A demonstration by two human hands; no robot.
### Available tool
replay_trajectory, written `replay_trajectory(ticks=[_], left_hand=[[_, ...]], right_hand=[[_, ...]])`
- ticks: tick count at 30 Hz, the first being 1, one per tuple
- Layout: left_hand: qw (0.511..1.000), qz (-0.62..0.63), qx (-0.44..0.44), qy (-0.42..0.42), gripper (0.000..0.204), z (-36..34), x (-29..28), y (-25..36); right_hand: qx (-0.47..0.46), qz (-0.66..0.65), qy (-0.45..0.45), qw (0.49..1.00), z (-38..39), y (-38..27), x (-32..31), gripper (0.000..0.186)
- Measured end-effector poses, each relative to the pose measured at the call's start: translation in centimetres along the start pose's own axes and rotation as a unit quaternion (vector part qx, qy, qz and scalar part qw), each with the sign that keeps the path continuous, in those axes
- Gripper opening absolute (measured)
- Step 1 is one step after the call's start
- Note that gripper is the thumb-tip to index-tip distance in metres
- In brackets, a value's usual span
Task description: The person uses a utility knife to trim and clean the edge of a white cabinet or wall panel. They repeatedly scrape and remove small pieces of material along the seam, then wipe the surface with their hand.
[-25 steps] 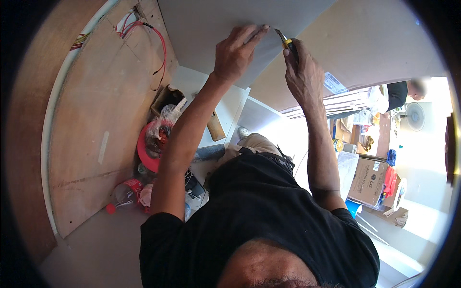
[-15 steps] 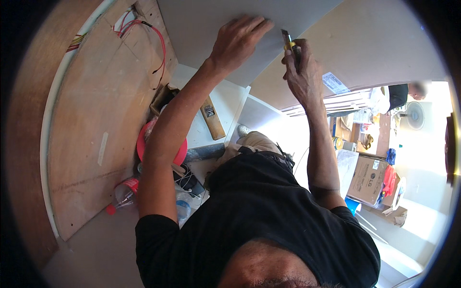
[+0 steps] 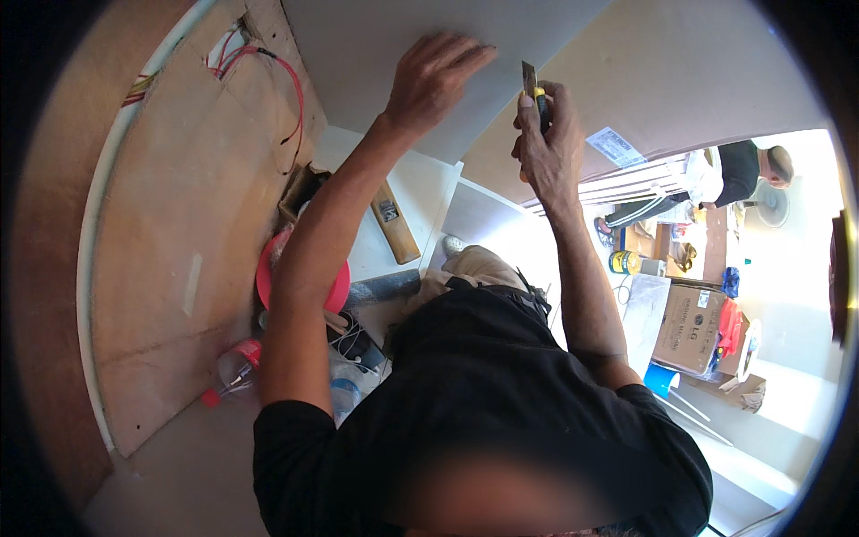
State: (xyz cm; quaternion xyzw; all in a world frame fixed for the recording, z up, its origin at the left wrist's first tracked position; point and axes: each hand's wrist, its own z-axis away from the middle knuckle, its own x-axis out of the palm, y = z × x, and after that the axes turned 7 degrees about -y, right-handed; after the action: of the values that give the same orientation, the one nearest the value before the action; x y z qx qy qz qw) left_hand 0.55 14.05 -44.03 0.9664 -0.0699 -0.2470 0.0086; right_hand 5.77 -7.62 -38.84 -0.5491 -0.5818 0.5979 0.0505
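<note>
My right hand (image 3: 553, 148) is closed round a yellow and black utility knife (image 3: 541, 100), its blade out and pointing up toward a large grey panel (image 3: 376, 54). With fingers stretched out, my left hand (image 3: 434, 82) lies at the face of this panel; whether it presses on it I cannot tell. The two hands are apart, the blade to the right of my left fingertips. A brown board (image 3: 680, 72) carrying a white label (image 3: 616, 148) adjoins the grey panel behind my right hand.
Red wires (image 3: 291, 76) hang from a plywood wall (image 3: 179, 242) at left. Below my left arm are a wooden hand plane (image 3: 396, 224), a red round object (image 3: 338, 288) and plastic bottles (image 3: 344, 394). At right, another person (image 3: 738, 170) bends near a cardboard box (image 3: 689, 327).
My right hand with the knife has shifted slightly left and down, and the blade shows more fully. My left hand has moved slightly left. More of the other person shows at right.
</note>
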Motion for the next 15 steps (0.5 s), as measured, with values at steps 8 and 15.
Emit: replay_trajectory(ticks=[8,15], left_hand=[[0.998,-0.018,0.050,0.028,0.042,0.8,0.9,-1.2],[0.999,0.023,0.018,0.018,0.036,0.3,-0.1,-1.0]], right_hand=[[-0.036,0.070,-0.017,0.997,-0.2,-0.1,0.5,0.031],[-0.067,0.147,-0.019,0.987,-1.4,-0.1,2.1,0.027]])
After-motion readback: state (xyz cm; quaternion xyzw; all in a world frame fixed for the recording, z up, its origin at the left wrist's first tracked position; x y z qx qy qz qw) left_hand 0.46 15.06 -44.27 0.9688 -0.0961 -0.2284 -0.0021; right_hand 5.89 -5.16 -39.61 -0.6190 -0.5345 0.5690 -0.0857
